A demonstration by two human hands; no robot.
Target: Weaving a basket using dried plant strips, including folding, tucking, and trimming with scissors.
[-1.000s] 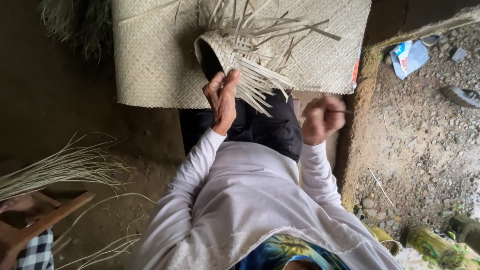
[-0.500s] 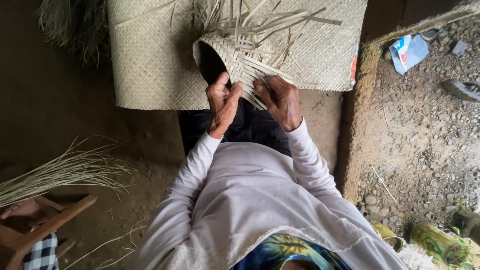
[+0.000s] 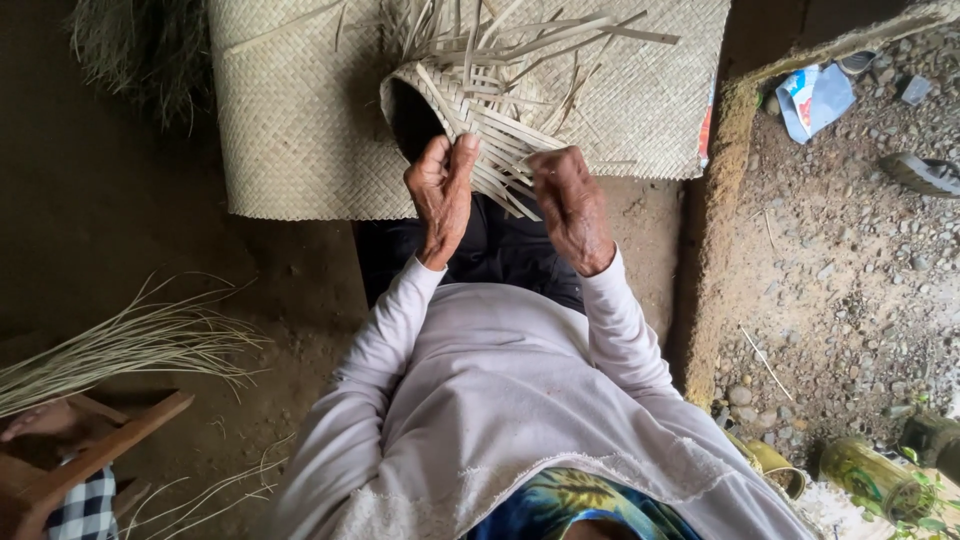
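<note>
Left hand (image 3: 443, 195) pinches together on a loose strip at the rim of the half-woven basket (image 3: 450, 105); right hand (image 3: 568, 205) curls around strips (image 3: 505, 165) at 3 o'clock. The basket rests on the woven mat (image 3: 300, 120) at 12 o'clock. Risk: these dry strips could crack if bent sharply.
</note>
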